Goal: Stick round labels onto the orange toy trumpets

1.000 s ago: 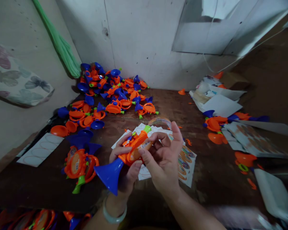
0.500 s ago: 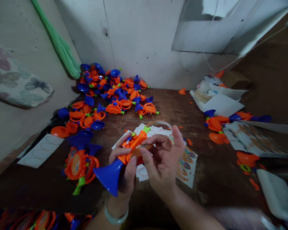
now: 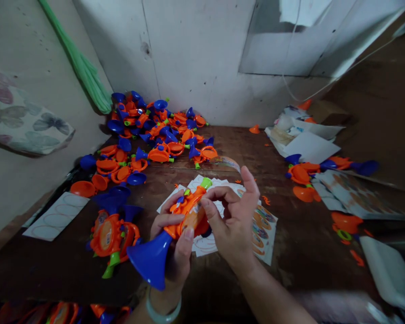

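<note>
Over dark wooden table (image 3: 300,252), left hand (image 3: 177,258) grips orange-and-blue plastic toy trumpet (image 3: 189,210), judged light and stiff, mid-body; right hand (image 3: 236,225) apparently pinches its side.

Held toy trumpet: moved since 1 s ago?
Yes, slightly: the toy trumpet has tipped, its blue bell lower and further left against the sticker sheets.

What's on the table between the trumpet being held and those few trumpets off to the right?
In the head view, a sticker sheet and a small orange scrap lie between the held trumpet and the right-hand trumpets, on the wooden table.
</note>
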Tool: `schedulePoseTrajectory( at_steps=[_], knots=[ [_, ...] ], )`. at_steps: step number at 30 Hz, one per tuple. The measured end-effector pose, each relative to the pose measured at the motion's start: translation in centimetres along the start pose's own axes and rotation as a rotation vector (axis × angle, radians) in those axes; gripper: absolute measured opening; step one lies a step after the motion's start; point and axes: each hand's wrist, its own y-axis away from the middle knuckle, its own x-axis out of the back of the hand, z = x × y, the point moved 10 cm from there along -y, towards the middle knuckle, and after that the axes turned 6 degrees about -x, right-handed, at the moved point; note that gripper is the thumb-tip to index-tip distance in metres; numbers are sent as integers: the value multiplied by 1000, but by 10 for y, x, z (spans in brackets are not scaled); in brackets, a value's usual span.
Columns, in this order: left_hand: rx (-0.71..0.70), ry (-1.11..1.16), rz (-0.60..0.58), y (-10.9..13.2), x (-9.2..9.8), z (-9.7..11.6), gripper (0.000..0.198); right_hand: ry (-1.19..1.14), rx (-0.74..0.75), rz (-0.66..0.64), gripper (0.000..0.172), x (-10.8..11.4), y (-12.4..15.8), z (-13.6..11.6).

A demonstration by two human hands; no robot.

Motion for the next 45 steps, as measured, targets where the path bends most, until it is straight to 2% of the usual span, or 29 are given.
schedulePoseTrajectory(
  at_steps=[2,4,6,7,9,11,13,15,17,18,20,22,24,25,27,29,31,37,45],
  knots=[
    [15,-11,20,0,2,1,16,38,40,41,87,5,-5,4],
    [65,10,53,-1,4,-1,20,89,101,155,92,19,-11,9],
    [128,80,94,-2,4,-4,27,93,107,243,88,29,-16,17],
    [176,126,107,-2,3,-8,30,57,76,223,82,28,-19,23],
    [306,217,108,2,-4,-21,35,-71,-24,54,74,12,-20,35],
    [468,266,96,11,-11,-38,39,-175,-90,-100,76,-5,-16,37],
    [612,262,73,24,-15,-52,48,-172,-77,-72,79,-3,-13,29],
    [687,203,31,35,-14,-58,54,-104,25,76,80,14,-13,14],
    [667,135,-33,39,-12,-53,60,-40,157,165,83,25,-9,-5],
    [630,113,-71,38,-13,-47,66,-22,202,157,85,25,-7,-13],
    [550,104,-148,33,-15,-35,81,-6,211,17,88,14,0,-22],
    [502,87,-185,28,-14,-27,88,-13,150,-203,89,-5,9,-25],
    [492,17,-152,23,-5,-25,79,-70,80,-379,85,-18,19,-27],
    [492,-5,-124,21,1,-26,74,-125,44,-419,78,-20,20,-27],
    [496,16,-80,19,8,-27,70,-244,-41,-387,52,-15,14,-24],
    [477,104,-59,16,10,-25,74,-320,-119,-276,21,-7,3,-16],
    [451,174,-65,11,9,-21,72,-303,-169,-193,6,-2,-7,-10],
    [407,383,-199,2,-7,-6,64,-178,-179,-165,12,-4,-15,-12],
    [392,380,-206,-1,-7,-1,60,-167,-135,-189,15,-7,-15,-17]
  ],
)
